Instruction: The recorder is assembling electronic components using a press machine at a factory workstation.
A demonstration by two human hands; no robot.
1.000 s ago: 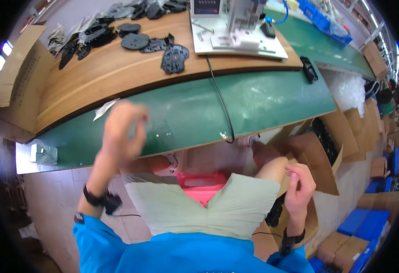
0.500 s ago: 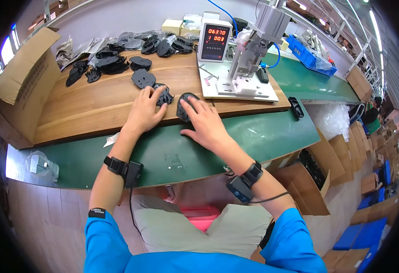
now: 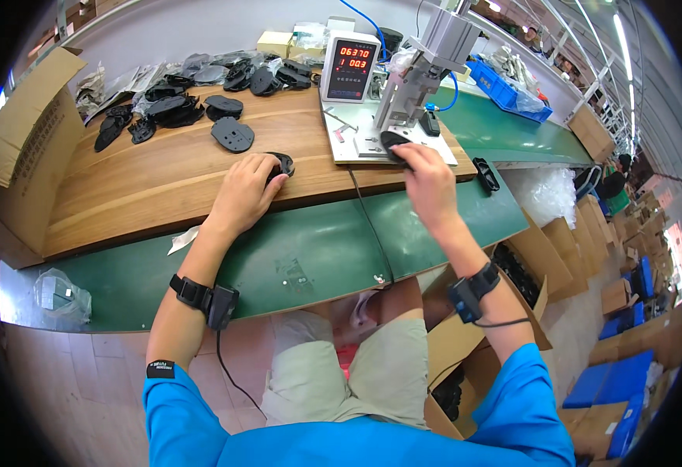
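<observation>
On the near edge of the wooden board, my left hand (image 3: 241, 193) curls its fingers round a black molded plastic part (image 3: 282, 164), which my fingers partly cover. My right hand (image 3: 432, 184) pinches a black oval plastic plate (image 3: 392, 143) and holds it tilted over the front of the press's white base plate (image 3: 342, 142). Above that plate stands the metal press (image 3: 408, 95). A loose black oval plate (image 3: 233, 135) lies flat on the wood, just beyond my left hand.
Several black plastic parts (image 3: 171, 109) lie piled at the back of the wooden board (image 3: 135, 191). A display box (image 3: 349, 70) stands beside the press. An open carton (image 3: 29, 156) is at the left, a blue crate (image 3: 504, 92) at the back right. Another black part (image 3: 484, 176) sits right of the board.
My right hand has moved right and forward, carrying the black oval plate from the board's edge to the press. My left hand stays near its place with its fingers closed further round its part.
</observation>
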